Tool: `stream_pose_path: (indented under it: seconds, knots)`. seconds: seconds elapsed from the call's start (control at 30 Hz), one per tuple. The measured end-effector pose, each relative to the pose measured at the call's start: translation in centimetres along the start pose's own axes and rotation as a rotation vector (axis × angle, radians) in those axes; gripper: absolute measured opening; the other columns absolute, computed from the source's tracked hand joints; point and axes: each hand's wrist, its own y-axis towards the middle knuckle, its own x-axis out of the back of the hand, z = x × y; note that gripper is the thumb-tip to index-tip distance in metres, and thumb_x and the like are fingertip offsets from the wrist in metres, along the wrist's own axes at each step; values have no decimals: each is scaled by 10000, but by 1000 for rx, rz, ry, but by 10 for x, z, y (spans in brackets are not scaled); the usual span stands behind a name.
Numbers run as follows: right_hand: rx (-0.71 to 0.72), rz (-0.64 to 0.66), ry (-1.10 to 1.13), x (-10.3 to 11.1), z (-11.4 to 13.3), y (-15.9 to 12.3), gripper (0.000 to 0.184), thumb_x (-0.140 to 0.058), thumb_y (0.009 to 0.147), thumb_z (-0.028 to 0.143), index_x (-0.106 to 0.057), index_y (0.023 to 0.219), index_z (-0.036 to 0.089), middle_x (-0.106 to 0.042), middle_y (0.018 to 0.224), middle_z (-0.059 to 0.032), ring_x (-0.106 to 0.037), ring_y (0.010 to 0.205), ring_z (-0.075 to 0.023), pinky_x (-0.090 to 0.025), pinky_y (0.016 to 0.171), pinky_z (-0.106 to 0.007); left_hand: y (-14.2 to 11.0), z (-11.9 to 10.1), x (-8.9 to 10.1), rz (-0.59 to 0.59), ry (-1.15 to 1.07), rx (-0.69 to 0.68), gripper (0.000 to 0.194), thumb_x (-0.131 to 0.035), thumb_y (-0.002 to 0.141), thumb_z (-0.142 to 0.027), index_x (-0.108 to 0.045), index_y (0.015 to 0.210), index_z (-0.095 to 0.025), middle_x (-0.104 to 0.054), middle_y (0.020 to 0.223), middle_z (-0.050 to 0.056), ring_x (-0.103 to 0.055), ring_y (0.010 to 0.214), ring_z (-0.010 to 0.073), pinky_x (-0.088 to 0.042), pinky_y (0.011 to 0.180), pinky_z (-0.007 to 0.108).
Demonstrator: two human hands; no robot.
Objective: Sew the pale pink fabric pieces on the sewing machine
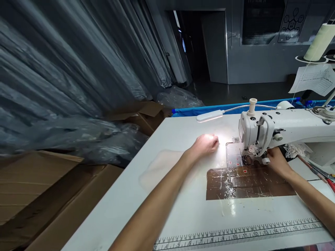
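One left hand (207,144), fingers curled closed, contents unclear, right hand (277,159), fingers hidden, state impossible to tell, sewing machine (298,122) on the counter (125,212), long arm crosswise, needle end leftward, other end cut off.

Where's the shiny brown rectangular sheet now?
Head view, right of centre: the brown sheet lies on the white tabletop, between the white sewing machine and the black-marked measuring scale.

Ruler (242,236) along the surface (193,209): numbers 4 to 18 readable; paper (311,80): print too small; wall panel (291,24): hexagon sign, lettering unreadable.
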Motion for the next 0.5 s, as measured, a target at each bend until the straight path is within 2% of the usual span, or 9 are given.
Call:
stream_pose_path:
  seconds: [0.03, 0.07, 0.1, 0.17, 0.23, 0.3, 0.4, 0.5]
  knots:
    - [46, 7, -52, 6, -6, -13, 209, -580, 850, 308, -659, 735, 152, -675, 748, -82, -620, 754, -265, -505, 697, -391, 0, -4, -1, 29, -10, -19, 284, -403, 902, -306, -667, 854, -214, -708, 868, 77, -642, 727, 206, -477, 673, 307]
    - [201, 36, -193, 11, -14, -25, 217, -523, 872, 302, -680, 805, 168, -702, 860, -104, -632, 841, -279, -509, 737, -398, 1, -7, -2, 48, -16, -36, 261, -438, 893, -333, -671, 868, -219, -708, 858, 62, -638, 700, 193, -477, 649, 290]
    - [349, 53, -335, 16, -22, -37, 260, -469, 897, 292, -700, 873, 176, -711, 915, -120, -637, 883, -286, -512, 754, -406, 2, -11, -4, 56, -16, -50, 259, -465, 887, -363, -676, 926, -219, -712, 913, 63, -650, 735, 194, -488, 662, 286]
    - [521, 15, -562, 20, -39, -55, 331, -400, 938, 252, -717, 989, 173, -716, 974, -133, -651, 912, -284, -519, 743, -403, 6, -18, -9, 43, -2, -67, 346, -456, 907, -405, -651, 1109, -203, -682, 1144, 106, -661, 945, 236, -511, 783, 329]
    - [562, -69, -697, 19, -53, -64, 359, -373, 970, 245, -715, 1038, 159, -716, 1022, -142, -657, 925, -275, -527, 741, -399, 13, -24, -14, 25, 16, -80, 404, -380, 952, -384, -605, 1226, -189, -600, 1327, 140, -599, 1152, 286, -486, 922, 414]
    - [547, -145, -761, 17, -61, -67, 377, -361, 985, 258, -717, 1046, 150, -717, 1041, -148, -660, 935, -271, -530, 740, -399, 20, -27, -19, 16, 19, -96, 410, -322, 978, -330, -586, 1258, -188, -580, 1366, 145, -559, 1231, 294, -455, 991, 458]
    - [544, -194, -778, 14, -65, -66, 403, -344, 993, 272, -722, 1040, 144, -718, 1049, -148, -661, 950, -271, -532, 735, -399, 22, -28, -21, -5, -2, -112, 386, -341, 977, -281, -580, 1267, -193, -591, 1362, 135, -558, 1249, 263, -450, 1023, 423]
    - [562, -182, -752, 15, -67, -65, 407, -342, 998, 279, -718, 1065, 138, -714, 1073, -144, -658, 962, -271, -537, 732, -399, 10, -19, -18, -41, -31, -75, 386, -402, 959, -287, -556, 1301, -196, -535, 1439, 127, -525, 1300, 249, -436, 1058, 397]
